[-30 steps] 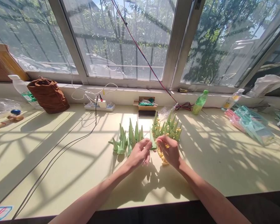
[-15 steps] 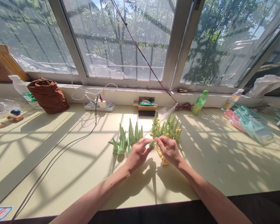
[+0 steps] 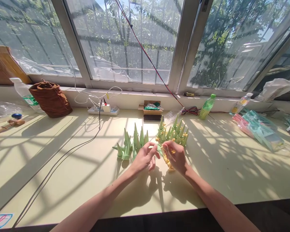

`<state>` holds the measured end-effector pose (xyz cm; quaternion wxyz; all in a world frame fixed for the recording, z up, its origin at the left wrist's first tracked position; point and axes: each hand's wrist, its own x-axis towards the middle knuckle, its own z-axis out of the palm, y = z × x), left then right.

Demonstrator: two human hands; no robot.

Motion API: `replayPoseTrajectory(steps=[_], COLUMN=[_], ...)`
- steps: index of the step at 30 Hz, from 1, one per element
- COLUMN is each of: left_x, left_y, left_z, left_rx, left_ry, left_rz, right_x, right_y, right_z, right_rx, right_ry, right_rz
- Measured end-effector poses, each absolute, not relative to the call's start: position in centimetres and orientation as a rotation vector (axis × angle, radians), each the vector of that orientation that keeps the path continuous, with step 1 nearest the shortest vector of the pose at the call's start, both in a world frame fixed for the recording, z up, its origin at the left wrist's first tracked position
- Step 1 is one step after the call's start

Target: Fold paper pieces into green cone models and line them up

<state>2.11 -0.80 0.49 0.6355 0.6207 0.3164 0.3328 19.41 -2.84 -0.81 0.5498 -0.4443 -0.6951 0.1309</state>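
Observation:
Above the table, my left hand has its thumb and index finger at a small green cone-shaped piece, with the other fingers curled loosely below. The cone is tilted. Close on its other side, my right hand pinches with thumb and index finger; what sits between those tips is too small to make out. Yellow pieces lie beneath and behind my right hand. Green cones on yellow bases stand behind it. Beyond my left hand is a group of plain green cones, some tilted or lying.
A small open cardboard box stands by the window, right of a power strip. Cables cross the table on the left. A brown bag is at the back left, a green bottle and plastic bags at the right.
The green cone between my hands has turned to a more slanted position. The lower fingers of my left hand have come down into view, and my right hand has shifted very slightly.

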Motion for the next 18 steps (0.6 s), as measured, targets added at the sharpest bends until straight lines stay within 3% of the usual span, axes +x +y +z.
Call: replayPoseTrajectory(steps=[10, 18], left_x=[1.9, 1.6], left_y=[-0.6, -1.2], left_z=[-0.2, -0.6], left_rx=[1.441, 1.989], left_ry=[0.710, 0.832], left_rz=[0.877, 0.989], right_x=[19.4, 19.5], right_y=[-2.7, -2.4], right_z=[-1.2, -1.3], right_rx=[-1.135, -1.180], right_ry=[-1.676, -1.689], right_rz=[0.319, 0.331])
